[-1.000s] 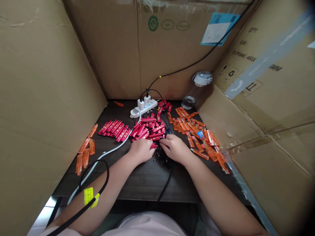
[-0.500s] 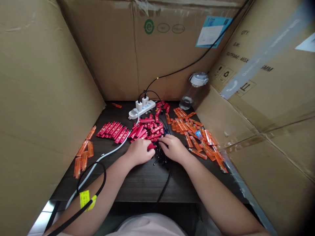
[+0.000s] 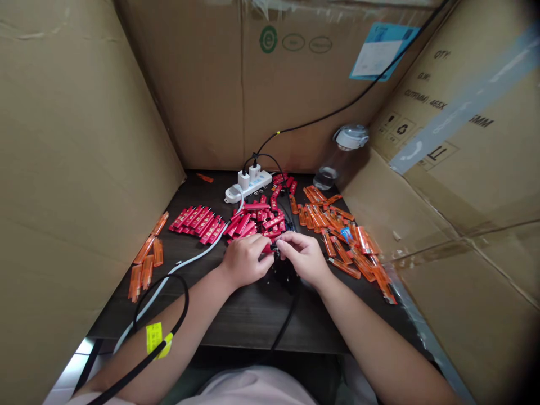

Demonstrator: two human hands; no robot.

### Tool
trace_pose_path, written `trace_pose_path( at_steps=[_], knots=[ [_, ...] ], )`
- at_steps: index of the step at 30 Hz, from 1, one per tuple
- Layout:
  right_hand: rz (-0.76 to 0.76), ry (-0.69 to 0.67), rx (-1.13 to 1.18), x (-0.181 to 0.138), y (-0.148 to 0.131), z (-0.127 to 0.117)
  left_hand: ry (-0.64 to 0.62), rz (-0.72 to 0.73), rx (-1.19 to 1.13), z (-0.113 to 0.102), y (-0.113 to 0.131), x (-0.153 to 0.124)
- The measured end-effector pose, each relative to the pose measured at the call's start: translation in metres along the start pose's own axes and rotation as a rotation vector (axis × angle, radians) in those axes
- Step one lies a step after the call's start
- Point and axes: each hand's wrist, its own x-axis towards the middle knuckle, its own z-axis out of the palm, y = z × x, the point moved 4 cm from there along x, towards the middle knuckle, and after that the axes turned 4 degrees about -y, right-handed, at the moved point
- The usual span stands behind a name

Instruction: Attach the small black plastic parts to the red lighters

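My left hand point(image 3: 248, 260) is closed around a red lighter point(image 3: 267, 247), whose end points right. Thumb and fingers of my right hand point(image 3: 304, 256) pinch a small black part point(image 3: 276, 246) at that end; I cannot tell whether it is seated on the lighter. Under and between both hands lies a pile of small black parts point(image 3: 287, 277). Just beyond my hands is a loose heap of red lighters point(image 3: 253, 215). To the left, more red lighters point(image 3: 197, 223) lie side by side in a slanted row, with black tops on several.
Orange lighters point(image 3: 333, 225) spread along the right; several orange lighters point(image 3: 147, 270) lie at the left wall. A white power strip point(image 3: 248, 188) and a water bottle point(image 3: 337, 160) stand behind. A white cable point(image 3: 194, 257) and black cable point(image 3: 183, 304) cross the left side. Cardboard walls point(image 3: 202, 84) enclose the table.
My right hand has lifted from the black parts and met my left hand, with a small black part at the end of the red lighter. The view has shifted slightly.
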Motion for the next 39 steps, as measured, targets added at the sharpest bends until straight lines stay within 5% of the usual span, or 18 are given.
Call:
trace_pose_path(
  at_steps=[6,13,31,39],
  knots=[
    [0.032,0.253,0.161,0.002,0.005,-0.018,0.121,-0.044,-0.236,-0.007,-0.002,0.001],
    [-0.029,0.317,0.205,-0.002,0.000,-0.016,0.179,-0.086,-0.351,0.014,-0.010,0.002],
    [-0.142,0.221,-0.026,-0.006,-0.009,-0.007,0.303,0.044,-0.347,0.009,-0.009,0.001],
    [-0.351,0.162,-0.268,-0.006,-0.014,-0.005,0.294,0.039,-0.450,0.012,-0.009,0.002]
  ],
)
